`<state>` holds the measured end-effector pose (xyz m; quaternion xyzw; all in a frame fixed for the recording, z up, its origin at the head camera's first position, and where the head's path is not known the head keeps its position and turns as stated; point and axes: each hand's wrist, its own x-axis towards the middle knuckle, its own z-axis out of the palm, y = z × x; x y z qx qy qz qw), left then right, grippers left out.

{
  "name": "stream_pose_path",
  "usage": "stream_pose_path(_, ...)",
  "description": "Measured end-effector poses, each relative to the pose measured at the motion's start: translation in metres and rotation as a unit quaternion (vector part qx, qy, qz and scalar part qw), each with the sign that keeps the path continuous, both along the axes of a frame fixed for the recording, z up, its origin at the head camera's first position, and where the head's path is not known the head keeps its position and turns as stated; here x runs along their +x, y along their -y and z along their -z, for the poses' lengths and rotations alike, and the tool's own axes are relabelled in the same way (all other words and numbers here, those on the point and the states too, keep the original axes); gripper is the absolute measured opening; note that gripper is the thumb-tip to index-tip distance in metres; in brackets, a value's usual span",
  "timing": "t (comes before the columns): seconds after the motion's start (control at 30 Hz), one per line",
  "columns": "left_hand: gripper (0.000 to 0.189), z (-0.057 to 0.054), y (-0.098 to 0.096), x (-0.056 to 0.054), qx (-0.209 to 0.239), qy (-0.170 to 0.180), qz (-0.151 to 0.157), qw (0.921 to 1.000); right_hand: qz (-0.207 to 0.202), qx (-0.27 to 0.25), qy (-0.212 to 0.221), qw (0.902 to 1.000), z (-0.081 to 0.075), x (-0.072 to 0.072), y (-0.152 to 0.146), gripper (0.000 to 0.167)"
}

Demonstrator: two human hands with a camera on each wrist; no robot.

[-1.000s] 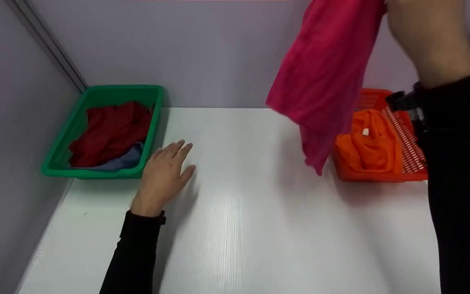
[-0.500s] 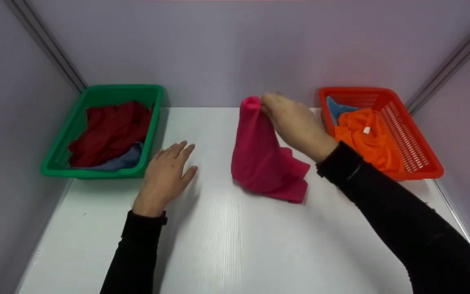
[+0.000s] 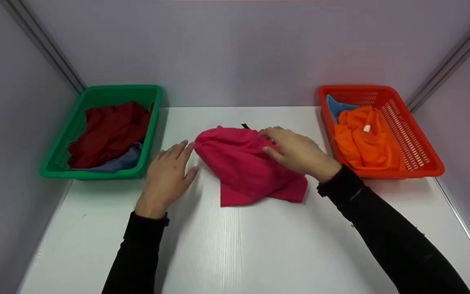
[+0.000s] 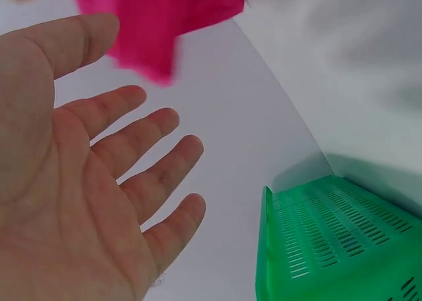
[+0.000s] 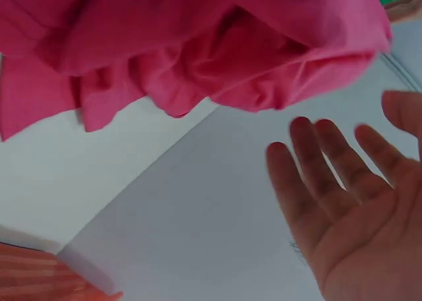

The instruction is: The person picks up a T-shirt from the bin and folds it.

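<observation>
A crumpled pink cloth (image 3: 247, 167) lies in loose folds in the middle of the white table. A small black strip (image 3: 245, 125) sticks out at its far edge. My right hand (image 3: 296, 151) is over the cloth's right side; in the right wrist view the fingers of this hand (image 5: 359, 189) are extended and spread, with nothing between them. To the left, my left hand (image 3: 165, 175) hovers palm down, its fingertips right at the cloth's left edge. Its fingers spread loosely in the left wrist view, where part of the pink cloth (image 4: 151, 24) shows blurred beyond the thumb.
At the back left stands a green basket (image 3: 153, 134) holding dark red and grey-blue cloths. A red basket (image 3: 422, 143) at the back right contains an orange garment (image 3: 367, 143) and a blue cloth (image 3: 337, 107). Grey panels (image 3: 239, 53) enclose the table on three sides.
My right hand has brought the pink cloth down from high at the right to the table's middle and let it go; it has dropped into a heap. My left hand stays nearly still.
</observation>
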<state>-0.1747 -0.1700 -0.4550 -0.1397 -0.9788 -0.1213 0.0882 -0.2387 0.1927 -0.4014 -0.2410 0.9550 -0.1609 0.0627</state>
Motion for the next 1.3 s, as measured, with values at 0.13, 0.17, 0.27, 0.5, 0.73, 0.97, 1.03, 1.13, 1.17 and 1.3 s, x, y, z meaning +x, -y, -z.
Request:
stream_pose_path(0.13, 0.071, 0.001, -0.005, 0.001, 0.009, -0.011, 0.017, 0.9997, -0.001, 0.011, 0.015, 0.9998, 0.013, 0.012, -0.024, 0.051)
stream_pose_path(0.17, 0.07, 0.001, -0.007, 0.001, 0.012, -0.013, 0.027, 0.9995, -0.003, 0.013, 0.013, 0.9998, 0.017, 0.015, -0.029, 0.051)
stream_pose_path(0.27, 0.063, 0.004, -0.017, 0.003, 0.015, -0.001, 0.074, 0.9972, -0.012, 0.029, 0.004, 0.9995, 0.031, 0.026, -0.039, 0.044)
stream_pose_path(0.5, 0.044, 0.018, -0.048, 0.003, -0.018, 0.028, 0.168, 0.9852, -0.033, 0.061, -0.006, 0.9976, 0.064, 0.045, -0.045, 0.047)
stream_pose_path(0.73, 0.031, 0.013, -0.071, -0.027, 0.033, -0.022, 0.089, 0.9953, -0.024, 0.067, 0.001, 0.9975, 0.085, 0.041, -0.034, 0.057)
stream_pose_path(0.97, 0.058, 0.014, -0.085, -0.067, 0.024, 0.026, 0.044, 0.9984, -0.017, 0.085, -0.001, 0.9962, 0.087, 0.039, -0.028, 0.061)
stream_pose_path(1.03, 0.061, 0.016, -0.087, -0.073, -0.001, 0.039, 0.051, 0.998, -0.016, 0.09, -0.003, 0.9958, 0.087, 0.04, -0.028, 0.061)
stream_pose_path(1.13, 0.05, 0.02, -0.087, -0.074, -0.033, 0.044, 0.07, 0.996, -0.012, 0.094, -0.001, 0.9955, 0.086, 0.041, -0.028, 0.062)
stream_pose_path(1.17, 0.044, 0.022, -0.087, -0.073, -0.04, 0.046, 0.076, 0.9952, -0.012, 0.094, -0.001, 0.9955, 0.086, 0.042, -0.028, 0.062)
stream_pose_path(1.3, 0.023, 0.028, -0.082, -0.061, -0.063, 0.07, 0.09, 0.9915, -0.009, 0.089, 0.002, 0.996, 0.084, 0.041, -0.03, 0.061)
